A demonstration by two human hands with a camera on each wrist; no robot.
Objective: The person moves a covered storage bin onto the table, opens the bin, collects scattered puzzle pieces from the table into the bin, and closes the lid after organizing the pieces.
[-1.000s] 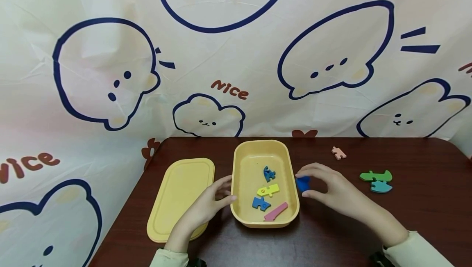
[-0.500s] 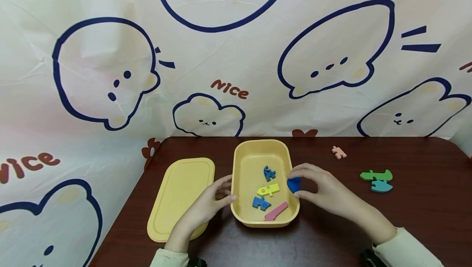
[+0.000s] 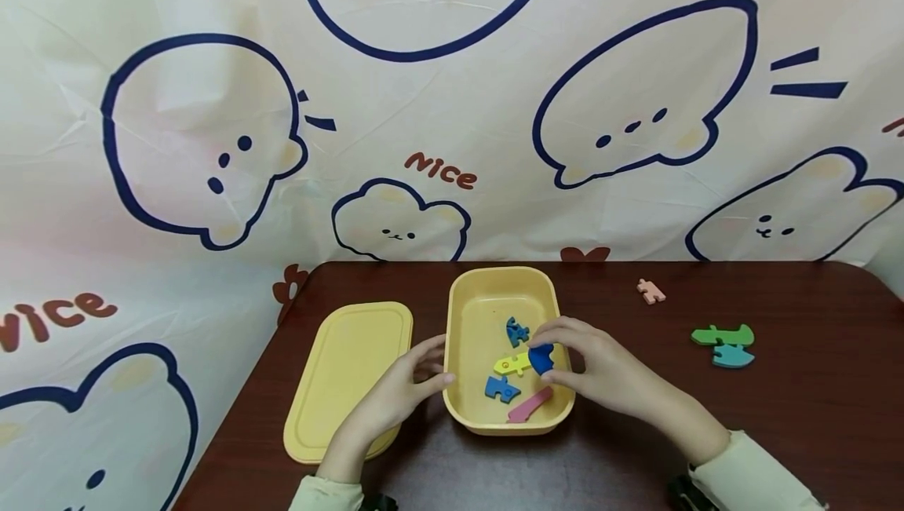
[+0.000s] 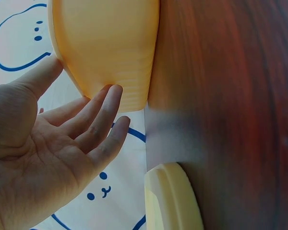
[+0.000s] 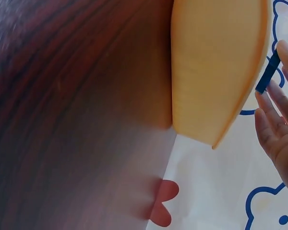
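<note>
Over the yellow box [image 3: 469, 417], my right hand [image 3: 610, 366] pinches a dark blue puzzle piece [image 3: 541, 359] between thumb and fingers. The right wrist view shows this piece edge-on [image 5: 268, 72], above the box's rim. Beneath it inside the box lie a yellow puzzle piece [image 3: 510, 365], two blue puzzle pieces, one nearer the back [image 3: 517, 331] and one nearer the front [image 3: 502, 389], and a pink piece [image 3: 530, 405]. At the box's left side is my left hand [image 3: 395, 393], its thumb by the rim and its relaxed fingertips against the outer wall.
A yellow lid [image 3: 353, 362] lies left of the box, partly behind the left forearm. To the right on the dark wooden table [image 3: 819, 401] are a green piece [image 3: 723, 335], a teal piece [image 3: 732, 356] and a pale pink piece [image 3: 650, 292]. A printed cloth [image 3: 508, 118] hangs behind.
My right hand has carried the blue puzzle piece leftward, from beside the box's right wall to over its inside. The left hand and the box have stayed put.
</note>
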